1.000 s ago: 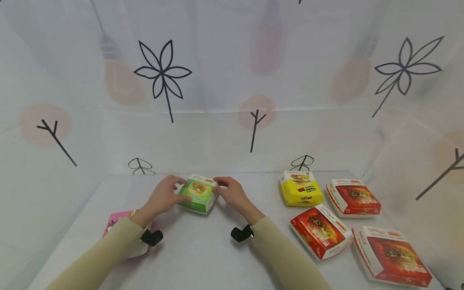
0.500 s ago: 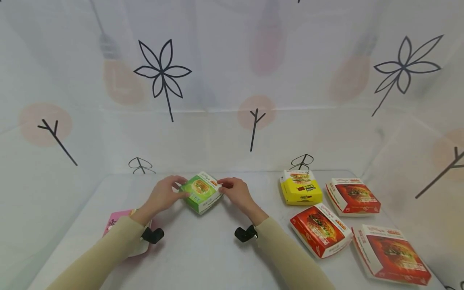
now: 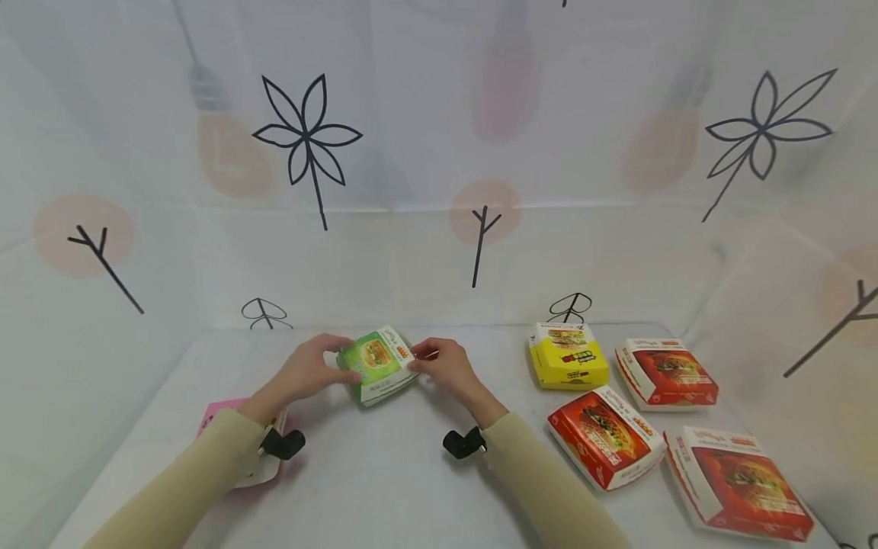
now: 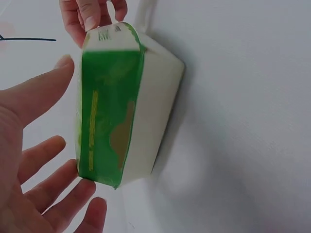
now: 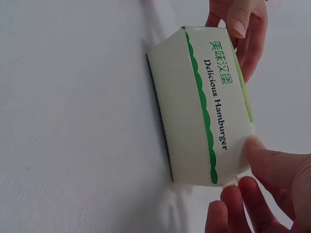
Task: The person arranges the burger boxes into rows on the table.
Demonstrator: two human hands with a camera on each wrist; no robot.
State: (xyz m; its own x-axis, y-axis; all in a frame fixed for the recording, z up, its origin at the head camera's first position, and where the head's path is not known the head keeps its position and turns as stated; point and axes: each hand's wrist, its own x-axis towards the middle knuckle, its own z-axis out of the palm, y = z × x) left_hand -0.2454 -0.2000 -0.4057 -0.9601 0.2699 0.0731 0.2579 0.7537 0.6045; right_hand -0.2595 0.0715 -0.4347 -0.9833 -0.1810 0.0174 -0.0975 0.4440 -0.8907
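A green and white hamburger box (image 3: pixel 376 364) lies at the back of the table, turned at an angle, between both hands. The right hand (image 3: pixel 446 370) pinches its right corner; in the right wrist view the thumb (image 5: pixel 267 158) lies along the lid edge with curled fingers below. At its left side, the left hand (image 3: pixel 312 374) has spread, relaxed fingers. Its fingertips touch a lower corner in the left wrist view, while the thumb (image 4: pixel 43 90) stands apart from the box. The side panel (image 5: pixel 216 97) reads "Delicious Hamburger".
On the right side stand a yellow burger box (image 3: pixel 568 357) and three red ones: a back box (image 3: pixel 667 374), a middle box (image 3: pixel 607 437) and a front box (image 3: pixel 744 482). A pink box (image 3: pixel 218 412) sits partly hidden under the left forearm. A patterned white curtain (image 3: pixel 398 267) hangs behind.
Between the hands the green box has turned clockwise, its white strip swinging from the back to the right. The right hand has shifted slightly right; the left has stayed nearly in place.
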